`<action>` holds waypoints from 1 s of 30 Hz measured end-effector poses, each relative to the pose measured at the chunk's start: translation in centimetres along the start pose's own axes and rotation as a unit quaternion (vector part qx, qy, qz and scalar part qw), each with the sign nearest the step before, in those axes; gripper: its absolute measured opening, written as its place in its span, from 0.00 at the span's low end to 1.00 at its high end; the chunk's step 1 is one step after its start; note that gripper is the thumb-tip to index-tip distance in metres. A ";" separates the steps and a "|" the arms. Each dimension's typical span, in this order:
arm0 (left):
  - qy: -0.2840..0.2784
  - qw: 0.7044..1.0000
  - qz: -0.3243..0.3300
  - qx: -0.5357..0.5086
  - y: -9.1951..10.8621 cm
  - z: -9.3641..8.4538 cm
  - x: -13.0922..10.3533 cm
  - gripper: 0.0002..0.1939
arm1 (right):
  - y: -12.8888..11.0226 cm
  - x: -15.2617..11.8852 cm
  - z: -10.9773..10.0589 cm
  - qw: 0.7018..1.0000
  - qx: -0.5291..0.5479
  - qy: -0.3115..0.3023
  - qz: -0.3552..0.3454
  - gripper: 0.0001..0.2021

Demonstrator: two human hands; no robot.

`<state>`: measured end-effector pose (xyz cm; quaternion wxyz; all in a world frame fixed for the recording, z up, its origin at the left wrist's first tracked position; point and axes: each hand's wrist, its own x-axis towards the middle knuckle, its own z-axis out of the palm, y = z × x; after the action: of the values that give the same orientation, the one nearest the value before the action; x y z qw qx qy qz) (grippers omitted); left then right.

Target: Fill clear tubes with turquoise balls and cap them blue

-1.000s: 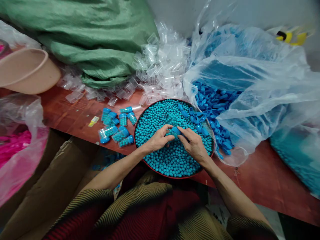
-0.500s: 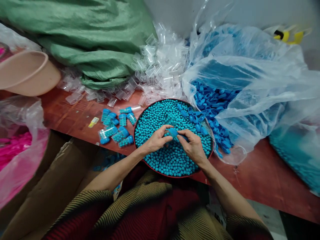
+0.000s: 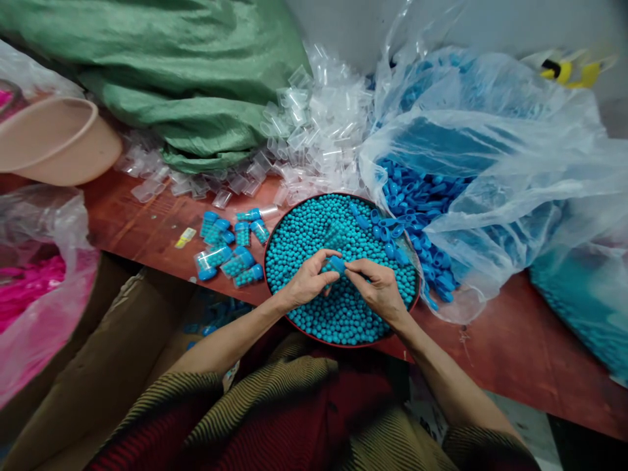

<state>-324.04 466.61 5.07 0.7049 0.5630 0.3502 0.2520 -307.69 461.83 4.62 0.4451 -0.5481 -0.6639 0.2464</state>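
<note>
My left hand (image 3: pixel 313 280) is closed around a small clear bottle (image 3: pixel 326 264) with blue beads inside, above the round red-rimmed tray (image 3: pixel 417 302). A blue cap (image 3: pixel 337 264) sits at the bottle's right end. My right hand (image 3: pixel 377 288) pinches the cap's edge between thumb and forefinger. Turquoise beads (image 3: pixel 338 320) fill the tray below both hands. Another clear piece (image 3: pixel 337 232) lies on the beads just beyond my fingers. A few loose blue caps (image 3: pixel 387 229) rest at the tray's right side.
Several filled, capped bottles (image 3: pixel 238 263) lie left of the tray on the red table (image 3: pixel 142 229). Behind are heaped clear bottles (image 3: pixel 324 144) and a green sack (image 3: pixel 196 78). Right stands a plastic bag (image 3: pixel 510 150) of blue caps; left, a pink basin (image 3: pixel 53 144).
The blue cap now shows more plainly at the bottle's end. My right fingers have drawn slightly back to its edge. The view has shifted a little.
</note>
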 end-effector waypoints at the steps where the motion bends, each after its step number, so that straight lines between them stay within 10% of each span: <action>1: 0.014 1.000 0.004 0.002 -0.3 0.2 0.0 0.19 | 0.1 -0.1 0.1 1.000 0.005 -0.006 0.003 0.07; 7: 0.075 0.997 -0.002 0.007 -0.7 0.7 0.1 0.15 | 0.4 -0.4 -0.2 0.999 0.033 -0.038 0.002 0.09; 15: -0.051 0.998 -0.038 0.025 0.4 -0.5 0.1 0.19 | 1.1 1.4 -2.9 0.956 0.220 -0.096 0.166 0.19; 22: 0.068 0.992 0.045 0.097 -0.1 1.1 -0.2 0.26 | -0.4 0.5 -0.3 0.992 -0.063 -0.108 -0.016 0.22; 26: 0.055 0.991 0.057 0.109 0.1 1.0 -0.3 0.25 | -0.8 -0.8 1.2 0.980 -0.148 -0.118 -0.056 0.44; 30: 0.056 0.992 0.046 0.104 0.5 1.2 -0.4 0.17 | -1.0 -1.4 1.9 0.968 -0.234 -0.061 -0.067 0.41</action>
<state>-323.33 465.73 5.77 0.6096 0.6338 0.3866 0.2778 -309.83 460.55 4.12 0.2792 -0.5749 -0.7643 0.0865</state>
